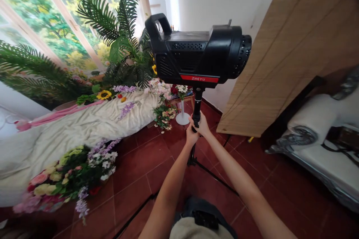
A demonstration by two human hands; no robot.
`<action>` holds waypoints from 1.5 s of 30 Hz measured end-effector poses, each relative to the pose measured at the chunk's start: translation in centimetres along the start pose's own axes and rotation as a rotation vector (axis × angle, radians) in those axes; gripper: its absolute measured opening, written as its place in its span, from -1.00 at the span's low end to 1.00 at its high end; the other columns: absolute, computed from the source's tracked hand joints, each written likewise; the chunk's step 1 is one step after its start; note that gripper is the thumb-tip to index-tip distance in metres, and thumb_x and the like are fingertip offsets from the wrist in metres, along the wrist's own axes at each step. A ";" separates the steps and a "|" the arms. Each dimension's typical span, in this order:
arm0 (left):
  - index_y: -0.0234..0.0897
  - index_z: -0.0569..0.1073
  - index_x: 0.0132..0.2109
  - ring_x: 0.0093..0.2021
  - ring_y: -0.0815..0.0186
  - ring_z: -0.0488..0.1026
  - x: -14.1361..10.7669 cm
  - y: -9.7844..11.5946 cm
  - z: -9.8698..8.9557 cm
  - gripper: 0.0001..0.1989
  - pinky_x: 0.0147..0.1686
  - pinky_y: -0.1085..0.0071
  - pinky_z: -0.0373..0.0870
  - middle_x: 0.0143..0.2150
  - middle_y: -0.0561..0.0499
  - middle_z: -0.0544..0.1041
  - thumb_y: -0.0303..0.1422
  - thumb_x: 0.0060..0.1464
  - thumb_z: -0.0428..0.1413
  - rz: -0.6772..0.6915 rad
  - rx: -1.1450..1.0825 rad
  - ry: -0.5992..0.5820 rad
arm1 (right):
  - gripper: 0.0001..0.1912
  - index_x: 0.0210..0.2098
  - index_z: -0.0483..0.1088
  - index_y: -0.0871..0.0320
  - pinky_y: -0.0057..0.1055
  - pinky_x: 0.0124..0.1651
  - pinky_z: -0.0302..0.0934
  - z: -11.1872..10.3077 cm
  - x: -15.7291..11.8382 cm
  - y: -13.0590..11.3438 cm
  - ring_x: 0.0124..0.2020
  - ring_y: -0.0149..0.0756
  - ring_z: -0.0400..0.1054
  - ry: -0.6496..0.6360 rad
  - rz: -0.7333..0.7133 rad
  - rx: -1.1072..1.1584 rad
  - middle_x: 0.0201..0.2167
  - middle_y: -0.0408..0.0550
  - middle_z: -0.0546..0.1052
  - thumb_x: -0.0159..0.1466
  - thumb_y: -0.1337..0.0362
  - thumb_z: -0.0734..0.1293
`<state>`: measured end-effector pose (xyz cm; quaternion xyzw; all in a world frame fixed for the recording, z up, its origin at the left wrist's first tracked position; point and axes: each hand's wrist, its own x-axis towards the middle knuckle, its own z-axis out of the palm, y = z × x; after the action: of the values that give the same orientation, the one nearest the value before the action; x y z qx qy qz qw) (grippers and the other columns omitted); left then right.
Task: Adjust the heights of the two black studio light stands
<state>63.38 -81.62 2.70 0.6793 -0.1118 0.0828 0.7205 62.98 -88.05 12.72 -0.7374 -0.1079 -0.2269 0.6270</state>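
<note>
A black studio light (pixel 193 54) with a top handle and a red "ZHEYU" label sits on top of a black light stand (pixel 198 99). My left hand (pixel 192 134) is wrapped round the stand's column below the light. Close beside it, slightly higher, my right hand (pixel 203 124) grips the same column near a dark knob or collar. Fingers of both hands are partly hidden by the column and by each other. The stand's thin legs spread over the red tiled floor (pixel 140 160) on both sides of me.
At left, a cream cloth (pixel 134 112) covers a long low surface with a sunflower (pixel 104 94) on it. A flower arrangement (pixel 73 175) stands in front. Palm leaves (pixel 103 18) rise behind. A bamboo-like panel (pixel 269 56) leans at right near a silver-trimmed white sofa (pixel 316 119).
</note>
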 end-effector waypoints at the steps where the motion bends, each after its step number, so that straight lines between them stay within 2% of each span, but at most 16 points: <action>1: -0.37 0.45 -0.23 -0.26 0.21 0.48 0.0 -0.1 0.0 -0.67 -0.22 0.33 0.41 -0.26 -0.09 0.55 -0.41 -0.25 0.21 -0.008 -0.006 0.006 | -0.78 -0.38 0.21 0.10 -0.43 -0.37 0.18 0.1 -0.1 0.3 -0.47 -0.38 0.24 0.013 0.010 -0.007 -0.47 -0.18 0.35 0.03 0.24 0.33; 4: -0.37 0.46 -0.23 -0.21 0.18 0.48 0.0 -0.5 0.1 -0.65 -0.19 0.28 0.42 -0.24 -0.12 0.56 -0.36 -0.27 0.23 -0.056 -0.043 0.009 | -0.77 -0.36 0.20 0.09 -0.43 -0.36 0.18 0.6 -0.5 0.8 -0.45 -0.37 0.26 0.068 0.040 -0.039 -0.46 -0.18 0.37 0.02 0.25 0.32; 9: -0.36 0.47 -0.29 -0.24 0.17 0.48 0.0 -0.8 0.1 -0.67 -0.23 0.26 0.44 -0.36 -0.10 0.56 -0.32 -0.29 0.26 -0.124 -0.082 -0.012 | -0.78 -0.35 0.20 0.09 -0.43 -0.33 0.19 1.3 -0.9 1.2 -0.44 -0.36 0.27 0.172 0.071 -0.097 -0.46 -0.19 0.37 0.02 0.24 0.32; 15: -0.37 0.47 -0.27 -0.29 0.23 0.48 0.1 -0.7 0.2 -0.69 -0.22 0.32 0.42 -0.30 -0.09 0.56 -0.40 -0.28 0.22 -0.016 -0.033 0.016 | -0.75 -0.36 0.22 0.11 -0.44 -0.35 0.18 0.1 -0.4 1.1 -0.46 -0.38 0.25 0.013 0.026 -0.053 -0.46 -0.18 0.37 0.03 0.18 0.34; 18: -0.38 0.46 -0.29 -0.37 0.26 0.47 0.2 -0.7 0.2 -0.71 -0.30 0.35 0.42 -0.39 -0.05 0.54 -0.43 -0.28 0.21 -0.021 0.011 0.016 | -0.72 -0.37 0.23 0.12 -0.44 -0.38 0.18 -0.7 -0.1 0.7 -0.48 -0.40 0.24 -0.078 -0.005 -0.013 -0.47 -0.19 0.35 0.03 0.15 0.37; 20: -0.38 0.46 -0.28 -0.39 0.26 0.46 0.2 -0.8 0.2 -0.69 -0.31 0.34 0.42 -0.43 -0.03 0.53 -0.43 -0.29 0.22 -0.023 0.019 0.010 | -0.71 -0.36 0.23 0.13 -0.43 -0.38 0.19 -0.9 0.0 0.5 -0.47 -0.39 0.25 -0.109 -0.011 -0.002 -0.46 -0.17 0.36 0.04 0.13 0.37; 24: -0.37 0.46 -0.26 -0.29 0.22 0.47 0.1 -0.8 0.3 -0.66 -0.23 0.29 0.41 -0.36 -0.06 0.53 -0.37 -0.28 0.25 -0.011 -0.033 -0.014 | -0.64 -0.25 0.23 0.12 -0.38 -0.28 0.26 -1.2 -0.7 0.5 -0.39 -0.34 0.32 -0.126 0.017 -0.015 -0.39 -0.13 0.42 0.05 0.11 0.39; 28: -0.37 0.45 -0.28 -0.32 0.29 0.44 -0.2 -0.1 0.5 -0.67 -0.23 0.34 0.40 -0.34 -0.08 0.52 -0.25 -0.20 0.24 -0.017 -0.098 -0.043 | -0.41 -0.01 0.14 0.08 -0.29 -0.10 0.28 -2.0 -3.7 1.4 -0.15 -0.26 0.35 -0.026 -0.001 -0.021 -0.10 0.01 0.40 0.04 0.12 0.41; 31: -0.36 0.45 -0.26 -0.37 0.34 0.40 -0.4 0.6 0.5 -0.66 -0.29 0.39 0.39 -0.39 -0.03 0.48 -0.17 -0.12 0.20 -0.054 -0.036 -0.008 | -0.52 0.01 0.17 0.11 -0.22 0.01 0.23 -3.4 -6.9 2.5 -0.03 -0.21 0.29 0.122 -0.048 -0.112 -0.01 0.09 0.32 0.15 0.12 0.33; 34: -0.37 0.44 -0.33 -0.42 0.36 0.37 -0.5 1.0 0.4 -0.65 -0.37 0.44 0.36 -0.45 0.00 0.44 -0.12 -0.10 0.18 -0.102 0.056 0.053 | -0.61 -0.04 0.23 0.13 -0.17 0.00 0.22 -5.0 -9.4 3.6 -0.08 -0.19 0.29 0.154 -0.064 -0.266 -0.09 0.08 0.35 0.19 0.11 0.29; 39: -0.36 0.42 -0.39 -0.48 0.39 0.35 -0.5 1.2 0.6 -0.67 -0.45 0.48 0.32 -0.47 0.01 0.42 -0.13 -0.10 0.17 -0.105 0.069 0.090 | -0.71 -0.14 0.32 0.13 -0.17 -0.02 0.21 -6.5 -10.6 4.1 -0.13 -0.16 0.31 -0.006 -0.061 -0.416 -0.18 0.05 0.42 0.22 0.09 0.26; 42: -0.36 0.42 -0.40 -0.52 0.41 0.33 -0.5 1.3 0.7 -0.69 -0.50 0.50 0.30 -0.50 0.02 0.40 -0.15 -0.11 0.17 -0.115 0.052 0.065 | -0.69 -0.12 0.29 0.13 -0.25 -0.12 0.24 -6.1 -10.3 4.1 -0.26 -0.22 0.36 0.047 0.051 -0.340 -0.30 -0.01 0.46 0.24 0.07 0.22; 45: -0.36 0.41 -0.41 -0.56 0.42 0.31 -0.4 1.4 0.7 -0.69 -0.54 0.51 0.28 -0.53 0.04 0.38 -0.15 -0.12 0.18 -0.141 0.031 0.052 | -0.66 -0.10 0.24 0.12 -0.36 -0.33 0.25 -5.0 -9.9 4.7 -0.49 -0.32 0.33 0.147 0.233 -0.083 -0.54 -0.18 0.41 0.22 0.06 0.22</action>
<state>62.55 -82.18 3.98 0.6943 -0.0438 0.0513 0.7165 55.44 -92.56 4.55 -0.7516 0.0342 -0.2103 0.6242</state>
